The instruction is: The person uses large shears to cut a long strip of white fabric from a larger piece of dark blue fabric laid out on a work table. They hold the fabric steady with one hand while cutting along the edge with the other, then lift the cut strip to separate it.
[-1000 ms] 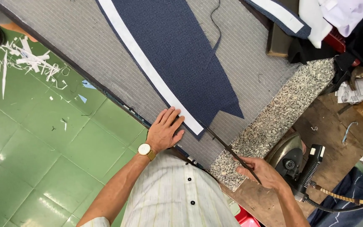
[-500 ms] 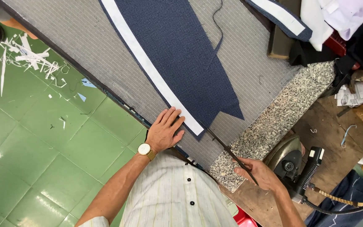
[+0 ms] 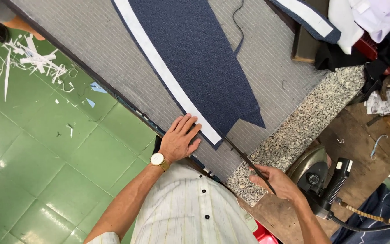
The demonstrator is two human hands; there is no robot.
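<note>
A long navy blue fabric piece (image 3: 199, 58) with a white strip (image 3: 168, 77) along its edge lies on the grey padded table (image 3: 91, 54). My left hand (image 3: 180, 138), with a wristwatch, rests flat with fingers apart on the near end of the white strip. My right hand (image 3: 278, 182) grips a thin dark rod (image 3: 244, 158) whose far tip reaches under the fabric's near corner.
An electric iron (image 3: 321, 180) with a braided cord sits on the wooden bench at right, beside a speckled stone slab (image 3: 303, 126). Clothes and fabric pile up at top right. White paper scraps (image 3: 28, 58) litter the green tiled floor at left.
The view has shifted slightly. My right hand and the rod stay in nearly the same place, and my left hand keeps pressing on the strip.
</note>
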